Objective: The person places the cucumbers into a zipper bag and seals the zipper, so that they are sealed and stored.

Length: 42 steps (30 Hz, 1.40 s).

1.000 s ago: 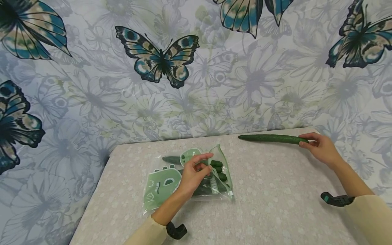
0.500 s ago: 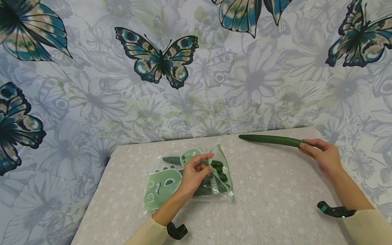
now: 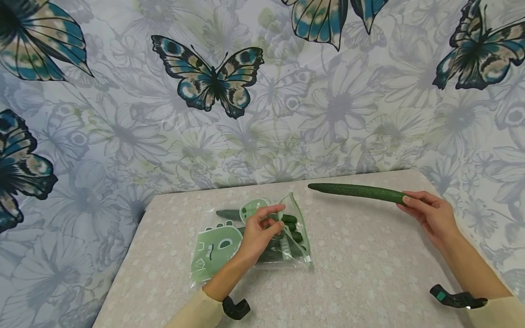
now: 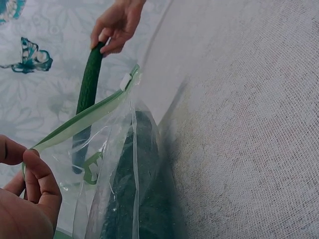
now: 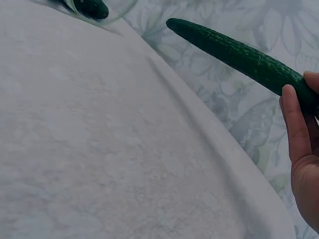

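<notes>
A clear zip bag (image 3: 217, 255) with a green cartoon print lies on the table, several cucumbers inside it. My left hand (image 3: 258, 232) pinches the green zip edge at the bag's mouth between thumb and finger; the left wrist view shows that edge lifted and the white slider (image 4: 125, 82) at its far end. To the right, my right hand (image 3: 432, 216) grips one end of a long dark green cucumber (image 3: 357, 191). It is held above the table, its free tip pointing left toward the bag. In the right wrist view the fingers (image 5: 297, 132) hold the cucumber's thick end.
A pale patterned cloth covers the table (image 3: 348, 273). Behind it hangs a backdrop (image 3: 340, 109) printed with flowers and butterflies, close to the table's far edge. Dark bands (image 3: 457, 298) sit on both wrists.
My right hand has brought the cucumber a little to the left and nearer to me, its tip closer to the bag. The left hand keeps its pinch on the bag's edge.
</notes>
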Each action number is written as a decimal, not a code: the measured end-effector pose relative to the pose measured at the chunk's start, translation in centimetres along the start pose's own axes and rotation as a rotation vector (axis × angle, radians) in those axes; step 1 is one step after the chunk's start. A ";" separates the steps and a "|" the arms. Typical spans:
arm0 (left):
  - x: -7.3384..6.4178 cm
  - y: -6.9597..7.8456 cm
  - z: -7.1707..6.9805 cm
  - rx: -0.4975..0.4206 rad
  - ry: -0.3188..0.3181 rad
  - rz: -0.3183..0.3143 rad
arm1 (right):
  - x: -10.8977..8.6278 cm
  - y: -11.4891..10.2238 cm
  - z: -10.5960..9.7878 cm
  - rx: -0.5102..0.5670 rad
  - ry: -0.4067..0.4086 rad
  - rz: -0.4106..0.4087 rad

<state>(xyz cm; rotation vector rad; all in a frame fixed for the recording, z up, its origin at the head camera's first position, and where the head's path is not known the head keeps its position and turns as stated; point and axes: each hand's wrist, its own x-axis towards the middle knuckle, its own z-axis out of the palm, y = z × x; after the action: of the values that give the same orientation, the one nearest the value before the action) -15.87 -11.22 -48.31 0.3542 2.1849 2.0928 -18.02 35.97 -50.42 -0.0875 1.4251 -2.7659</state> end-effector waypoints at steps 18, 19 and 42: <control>0.2 0.2 0.2 -0.002 0.005 -0.004 | -1.3 3.5 4.2 -0.159 -0.181 0.078; 0.2 0.2 0.2 -0.002 0.007 -0.004 | -1.1 4.0 4.6 -0.162 -0.173 0.092; 0.8 0.3 0.6 0.016 0.004 0.010 | 2.9 13.6 14.4 -0.191 -0.109 0.208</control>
<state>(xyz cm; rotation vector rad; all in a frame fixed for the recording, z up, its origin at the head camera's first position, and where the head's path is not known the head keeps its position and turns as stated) -16.50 -10.42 -48.01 0.3635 2.2085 2.0838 -20.04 16.24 -53.03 -0.0871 1.5685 -2.4186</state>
